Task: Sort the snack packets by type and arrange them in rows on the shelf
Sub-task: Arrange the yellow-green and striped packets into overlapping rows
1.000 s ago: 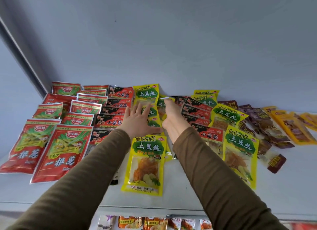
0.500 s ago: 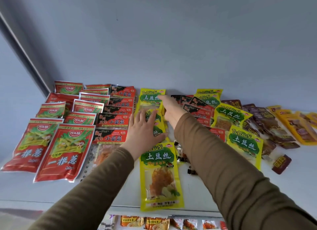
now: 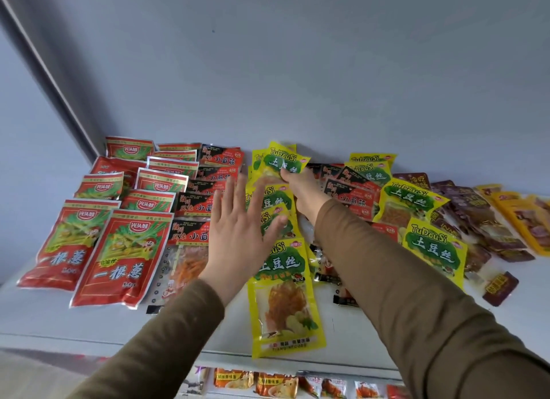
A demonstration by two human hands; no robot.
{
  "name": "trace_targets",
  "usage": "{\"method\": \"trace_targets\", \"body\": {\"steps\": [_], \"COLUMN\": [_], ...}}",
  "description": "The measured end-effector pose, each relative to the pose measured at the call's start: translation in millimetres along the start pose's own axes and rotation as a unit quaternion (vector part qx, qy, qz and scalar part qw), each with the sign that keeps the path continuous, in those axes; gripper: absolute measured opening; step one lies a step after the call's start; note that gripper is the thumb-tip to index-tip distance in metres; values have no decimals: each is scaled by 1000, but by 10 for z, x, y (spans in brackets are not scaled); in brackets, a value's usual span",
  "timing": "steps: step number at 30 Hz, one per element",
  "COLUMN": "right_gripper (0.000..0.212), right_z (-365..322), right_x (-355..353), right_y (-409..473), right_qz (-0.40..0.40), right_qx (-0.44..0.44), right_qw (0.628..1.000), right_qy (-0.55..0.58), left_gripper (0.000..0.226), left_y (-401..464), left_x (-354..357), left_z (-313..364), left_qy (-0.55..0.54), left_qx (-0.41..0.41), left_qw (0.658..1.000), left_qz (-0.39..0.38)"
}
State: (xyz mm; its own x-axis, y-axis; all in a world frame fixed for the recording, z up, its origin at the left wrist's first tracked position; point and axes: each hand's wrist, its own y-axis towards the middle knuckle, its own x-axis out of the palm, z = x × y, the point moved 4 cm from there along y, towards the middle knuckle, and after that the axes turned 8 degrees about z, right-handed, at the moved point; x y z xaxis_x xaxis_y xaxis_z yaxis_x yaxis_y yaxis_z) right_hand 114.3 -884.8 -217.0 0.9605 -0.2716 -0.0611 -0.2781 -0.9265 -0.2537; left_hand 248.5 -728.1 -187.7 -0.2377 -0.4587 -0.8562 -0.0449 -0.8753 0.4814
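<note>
Your right hand [image 3: 300, 187] has its grip pinched on a yellow packet [image 3: 281, 160] at the far end of the yellow row [image 3: 276, 250], lifted and tilted near the shelf's back wall [image 3: 297, 71]. Your left hand [image 3: 241, 235] is spread wide and flat, hovering over the row's middle; whether it touches is unclear. The risk is the row itself: these packets overlap like shingles, so setting the lifted one down crooked could skew it over the black-and-red packets [image 3: 205, 208] just left of the row. Your right sleeve [image 3: 387, 279] crosses low over loose packets right of the row and may drag them. The nearest yellow packet [image 3: 285, 303] lies close to the shelf's front edge [image 3: 89, 342]; a nudge could tip it off
</note>
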Motion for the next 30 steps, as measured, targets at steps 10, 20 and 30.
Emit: {"method": "trace_targets", "body": {"steps": [10,20,30], "right_gripper": [28,32,31], "right_z": [-141,-69,-150], "right_x": [-30,12,-14], "right_y": [58,123,142], "right_qz": [-15,-17,-35], "right_qx": [-95,-15,22], "right_qw": [988,978,978], "right_qy": [119,206,206], "left_gripper": [88,92,29], "left_y": [-868,-374,1242], "left_x": [235,142,136], "left_z": [349,21,-334], "left_qy": [0,47,-121], "left_qx": [94,179,-109], "left_qw": [976,954,982], "left_qz": [-198,-236,-97]}}
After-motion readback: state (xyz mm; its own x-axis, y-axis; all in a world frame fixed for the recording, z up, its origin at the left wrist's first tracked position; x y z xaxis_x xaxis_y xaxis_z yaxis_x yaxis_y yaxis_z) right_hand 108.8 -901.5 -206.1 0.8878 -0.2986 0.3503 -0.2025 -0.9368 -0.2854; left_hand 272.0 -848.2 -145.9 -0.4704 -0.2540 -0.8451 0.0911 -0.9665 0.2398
